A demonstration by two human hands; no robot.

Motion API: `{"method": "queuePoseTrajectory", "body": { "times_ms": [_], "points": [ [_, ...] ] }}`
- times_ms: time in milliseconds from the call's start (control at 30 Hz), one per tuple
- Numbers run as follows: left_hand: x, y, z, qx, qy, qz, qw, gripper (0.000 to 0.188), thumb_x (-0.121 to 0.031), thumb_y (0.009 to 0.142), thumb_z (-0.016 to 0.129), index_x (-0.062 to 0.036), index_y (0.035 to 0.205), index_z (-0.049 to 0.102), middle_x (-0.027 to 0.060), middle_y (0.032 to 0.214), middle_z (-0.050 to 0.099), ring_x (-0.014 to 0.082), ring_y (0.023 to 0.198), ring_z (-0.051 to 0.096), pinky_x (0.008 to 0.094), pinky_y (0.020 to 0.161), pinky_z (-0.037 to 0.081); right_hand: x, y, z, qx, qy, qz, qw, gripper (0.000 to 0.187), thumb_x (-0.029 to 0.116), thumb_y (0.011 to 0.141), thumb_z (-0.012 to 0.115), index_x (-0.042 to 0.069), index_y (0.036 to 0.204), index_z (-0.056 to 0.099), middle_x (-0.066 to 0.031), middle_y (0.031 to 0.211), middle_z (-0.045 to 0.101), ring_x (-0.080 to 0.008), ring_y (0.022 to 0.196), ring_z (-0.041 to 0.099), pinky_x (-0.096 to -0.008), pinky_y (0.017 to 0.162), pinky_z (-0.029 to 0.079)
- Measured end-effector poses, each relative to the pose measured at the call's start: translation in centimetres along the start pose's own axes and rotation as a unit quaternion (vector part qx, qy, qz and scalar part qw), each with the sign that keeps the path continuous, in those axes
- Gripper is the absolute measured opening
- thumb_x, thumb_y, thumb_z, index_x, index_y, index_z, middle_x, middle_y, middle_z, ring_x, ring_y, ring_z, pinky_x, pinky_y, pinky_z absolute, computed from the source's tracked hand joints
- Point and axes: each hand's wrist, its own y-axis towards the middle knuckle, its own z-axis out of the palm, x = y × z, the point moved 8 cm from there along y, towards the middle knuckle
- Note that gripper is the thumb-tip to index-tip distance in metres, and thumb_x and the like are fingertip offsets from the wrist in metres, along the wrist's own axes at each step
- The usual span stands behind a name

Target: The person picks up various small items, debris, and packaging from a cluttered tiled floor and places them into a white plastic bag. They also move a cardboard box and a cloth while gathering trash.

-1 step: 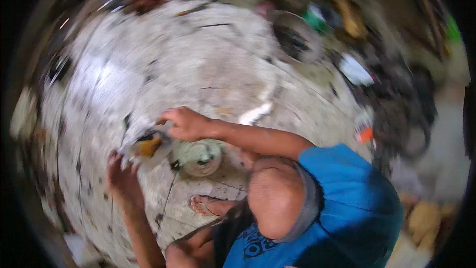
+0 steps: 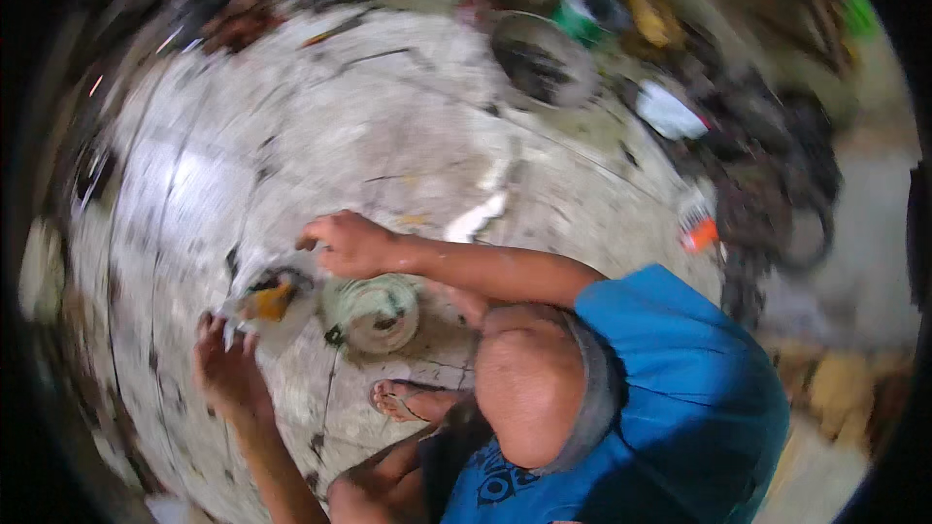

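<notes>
A clear plastic bag (image 2: 291,325) with something yellow and something dark in it sits between my two hands, left of centre. At its near left edge, my left hand (image 2: 231,369) pinches a whitish bit of it between thumb and fingers. My right hand (image 2: 351,245) reaches across from the right, fingers curled down and closed at the bag's far right edge. Blur hides the exact grip. Just right of the bag, below my right wrist, is a round pale green tub (image 2: 379,315) with a whitish inside and a small dark thing in it.
Worn pale flooring (image 2: 388,126) has dark cracks and a white scrap (image 2: 476,218). Farther off stand a round basin (image 2: 544,63) with dark contents and a green can (image 2: 580,19). Dark heaped cloth (image 2: 777,165) and an orange-and-white container (image 2: 699,233) lie at right. My sandalled foot (image 2: 408,400) is near the tub.
The view has swung slightly, so the floor things shift left in the picture. Both hands keep about the same place at the bag.
</notes>
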Motion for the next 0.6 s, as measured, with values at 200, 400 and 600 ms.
{"method": "queuePoseTrajectory", "body": {
  "times_ms": [200, 400, 600],
  "points": [
    [0.2, 4.4, 12.8, 0.093, 0.040, -0.043, 0.994, 0.051, -0.031, 0.099, 0.055, 0.0014, 0.137, 0.050, 0.0140, 0.127, 0.049, 0.0290, 0.116, 0.054, 0.0433, 0.100, 0.045, -2.4, -12.4, -5.5, 0.027, -0.168, 0.194, 0.966, 0.034, 0.023, 0.087, 0.061, 0.002, 0.113, 0.065, -0.0232, 0.100, 0.069, -0.0425, 0.102, 0.065, -0.0515, 0.088, 0.051],
    [5.0, 7.2, 20.3, 0.165, 0.089, -0.090, 0.978, 0.049, -0.019, 0.100, 0.051, 0.0066, 0.141, 0.040, 0.0231, 0.132, 0.043, 0.0383, 0.121, 0.053, 0.0469, 0.101, 0.052, -2.8, -23.3, -6.9, 0.173, -0.197, 0.233, 0.937, 0.040, 0.036, 0.086, 0.064, -0.001, 0.098, 0.073, -0.0256, 0.090, 0.070, -0.0434, 0.082, 0.068, -0.0516, 0.076, 0.055],
    [11.9, 6.7, 28.3, 0.217, 0.128, -0.132, 0.959, 0.048, -0.020, 0.099, 0.053, 0.0054, 0.138, 0.042, 0.0205, 0.131, 0.044, 0.0358, 0.117, 0.057, 0.0461, 0.101, 0.053, -15.3, -32.9, -16.0, -0.104, -0.296, 0.434, 0.845, 0.055, 0.035, 0.083, 0.074, 0.010, 0.129, 0.055, -0.0304, 0.129, 0.055, -0.0443, 0.110, 0.058, -0.0514, 0.090, 0.051]
  ]
}}
